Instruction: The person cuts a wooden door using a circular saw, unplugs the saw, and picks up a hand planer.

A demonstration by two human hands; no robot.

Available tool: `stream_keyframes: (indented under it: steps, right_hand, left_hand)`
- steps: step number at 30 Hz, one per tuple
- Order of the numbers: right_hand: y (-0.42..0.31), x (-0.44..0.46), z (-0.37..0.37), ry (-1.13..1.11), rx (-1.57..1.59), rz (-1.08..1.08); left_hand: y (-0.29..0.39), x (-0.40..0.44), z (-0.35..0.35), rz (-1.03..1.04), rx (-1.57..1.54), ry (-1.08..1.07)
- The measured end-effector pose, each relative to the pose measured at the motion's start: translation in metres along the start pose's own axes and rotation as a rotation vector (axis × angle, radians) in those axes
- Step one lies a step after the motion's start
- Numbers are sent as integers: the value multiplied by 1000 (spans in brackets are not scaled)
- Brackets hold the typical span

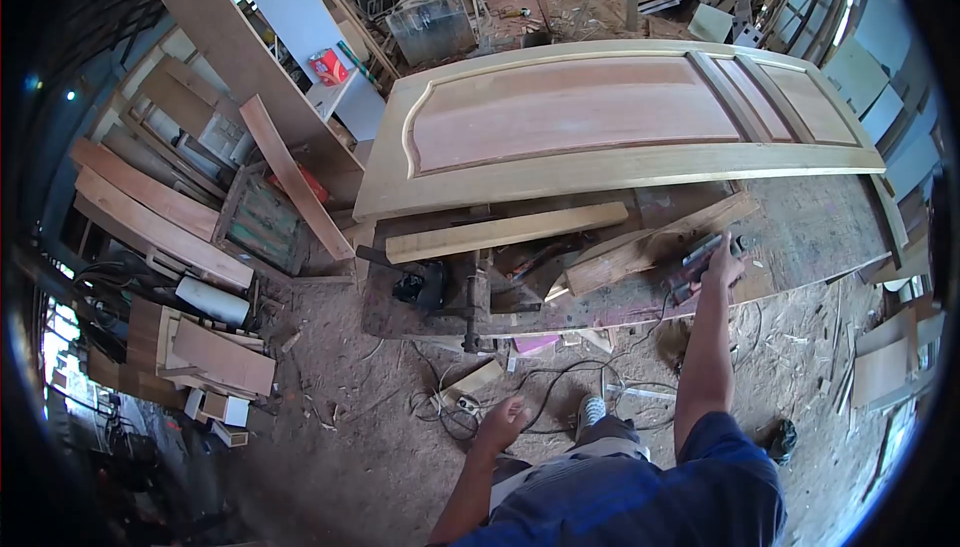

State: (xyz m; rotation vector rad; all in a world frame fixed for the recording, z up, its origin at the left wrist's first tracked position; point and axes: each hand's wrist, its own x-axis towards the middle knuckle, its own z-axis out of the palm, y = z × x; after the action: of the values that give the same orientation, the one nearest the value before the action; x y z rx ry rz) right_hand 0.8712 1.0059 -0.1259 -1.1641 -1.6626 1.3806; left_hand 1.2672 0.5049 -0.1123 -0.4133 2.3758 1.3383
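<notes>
My right hand (727, 265) reaches out over the workbench (815, 232) and grips a dark corded power tool (697, 259) with reddish parts; its exact kind is unclear. Down near my lap, above the floor, hangs my left hand (503, 423) with its fingers curled in and nothing visible in them. Beyond the tool, a large panelled wooden door (570, 107) lies flat across the bench. Just left of the tool is a rough wood block (640, 252), and a long pale timber strip (505, 233) rests nearer the bench's left end.
A metal clamp (478, 297) and a black power tool (422, 287) sit at the bench's left front. Cables (560, 375) loop over the dusty floor by my feet. Boards (165, 222) and offcuts (222, 357) are stacked at left. A tall plank (290, 172) leans there.
</notes>
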Motion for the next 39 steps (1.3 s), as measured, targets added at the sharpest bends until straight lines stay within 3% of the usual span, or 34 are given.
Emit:
stream_keyframes:
  steps: [2, 4, 6, 8, 9, 11, 14, 16, 17, 20, 24, 26, 31, 34, 36, 39]
  right_hand:
    - [-31, -43, -53, -376, 241, 89]
    - [-101, -143, -111, -397, 120, 129]
    - [-98, -199, -141, -512, 103, -28]
    - [-122, -258, -177, -707, 162, -126]
    - [-150, -289, -195, -851, 232, -35]
    - [-154, -343, -201, -943, 319, -96]
    - [-192, -445, -215, -1174, 486, 30]
    - [-219, -517, -223, -1257, 554, 127]
    - [-229, -551, -223, -1250, 581, 133]
    - [-254, -630, -228, -1295, 585, 63]
    - [-268, -697, -230, -1323, 456, -185]
    - [-269, -716, -230, -1322, 403, -212]
    - [-261, -748, -221, -1339, 172, -286]
    - [-243, -768, -192, -1303, 61, -418]
    - [-247, -799, -169, -1291, 23, -290]
    - [-222, -831, -108, -1279, -4, -372]
  left_hand:
    - [20, -5, 2, 38, -5, -43]
    - [38, -7, 0, 68, -27, -117]
    - [46, -1, -1, 125, -57, -195]
    - [42, 1, 3, 196, -108, -274]
    - [41, -2, 2, 272, -106, -310]
    - [41, -6, -7, 433, -107, -367]
    - [31, -33, -25, 582, -74, -453]
    - [-12, -36, -35, 608, -165, -767]
    - [-20, -57, -60, 573, -168, -790]
    - [-99, -88, -134, 364, -48, -698]
    - [-247, -122, -241, 357, -117, -25]
    - [-263, -159, -301, 248, 149, 161]
    - [-384, -171, -366, 109, 227, 405]
    - [-415, -159, -407, 21, 101, 578]
    - [-408, -140, -452, -26, 33, 686]
    - [-371, -115, -532, 128, -35, 803]
